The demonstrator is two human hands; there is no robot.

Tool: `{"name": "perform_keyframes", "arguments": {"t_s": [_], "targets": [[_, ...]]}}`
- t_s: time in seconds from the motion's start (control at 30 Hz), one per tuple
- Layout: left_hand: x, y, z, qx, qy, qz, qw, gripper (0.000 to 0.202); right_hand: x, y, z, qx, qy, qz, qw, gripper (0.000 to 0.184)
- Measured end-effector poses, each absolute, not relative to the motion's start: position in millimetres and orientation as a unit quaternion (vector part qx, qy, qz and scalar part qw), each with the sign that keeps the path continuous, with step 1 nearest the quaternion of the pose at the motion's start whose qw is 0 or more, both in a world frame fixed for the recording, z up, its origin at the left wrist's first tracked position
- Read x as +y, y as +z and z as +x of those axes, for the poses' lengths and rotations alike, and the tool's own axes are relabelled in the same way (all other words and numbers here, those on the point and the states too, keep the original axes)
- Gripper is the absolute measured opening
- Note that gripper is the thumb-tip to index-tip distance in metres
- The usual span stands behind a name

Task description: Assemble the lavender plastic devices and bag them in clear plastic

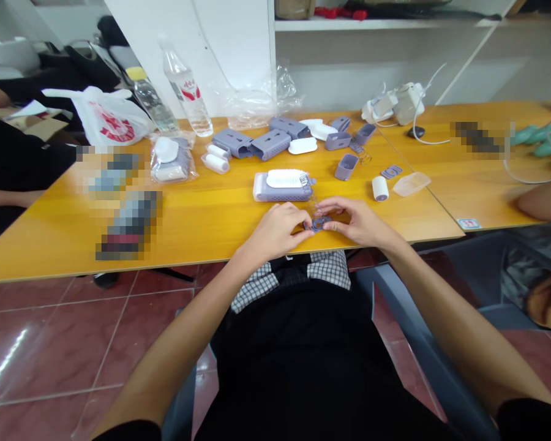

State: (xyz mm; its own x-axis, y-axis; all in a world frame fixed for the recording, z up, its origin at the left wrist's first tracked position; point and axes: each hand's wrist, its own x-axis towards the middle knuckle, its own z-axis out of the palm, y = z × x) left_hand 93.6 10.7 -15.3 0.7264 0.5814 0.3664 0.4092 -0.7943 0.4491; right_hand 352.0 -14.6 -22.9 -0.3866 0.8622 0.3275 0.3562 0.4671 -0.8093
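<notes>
At the table's front edge, my left hand (282, 229) and my right hand (356, 222) pinch a small grey-purple plastic piece (320, 223) with ring-like openings from either side. Its finer details are too small to tell. Just behind my hands, a grey-purple plastic case (282, 194) lies with a white brush head (285, 178) on top. Thin wire springs (307, 180) rest at the case's right end. To the right of my right hand are a white roll (380, 188), a clear plastic cover (412, 183) and a flat grey-purple frame (391, 171).
Several grey-purple housings (270, 144) and small cups (346, 166) stand farther back. A bagged set (171, 160), water bottles (188, 92) and a white plastic bag (108, 116) are on the left. White chargers with cables (406, 104) lie back right. Other people sit at both sides.
</notes>
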Motion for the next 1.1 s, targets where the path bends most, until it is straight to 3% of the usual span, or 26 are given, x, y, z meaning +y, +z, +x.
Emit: {"name": "perform_keyframes", "arguments": {"t_s": [0.5, 0.83, 1.1], "targets": [[11.6, -16.7, 94.3, 0.269, 0.252, 0.914, 0.168, 0.01, -13.3, -20.8, 355.3, -0.735, 0.406, -0.386, 0.382, 0.044], [12.9, -18.0, 93.9, 0.271, 0.258, 0.911, 0.174, 0.01, -16.2, -15.6, 350.5, -0.79, 0.291, -0.416, 0.344, 0.058], [12.2, -15.6, 94.2, 0.27, 0.258, 0.91, 0.181, 0.008, -14.9, -17.0, 350.5, -0.81, 0.266, -0.404, 0.331, 0.017]]}}
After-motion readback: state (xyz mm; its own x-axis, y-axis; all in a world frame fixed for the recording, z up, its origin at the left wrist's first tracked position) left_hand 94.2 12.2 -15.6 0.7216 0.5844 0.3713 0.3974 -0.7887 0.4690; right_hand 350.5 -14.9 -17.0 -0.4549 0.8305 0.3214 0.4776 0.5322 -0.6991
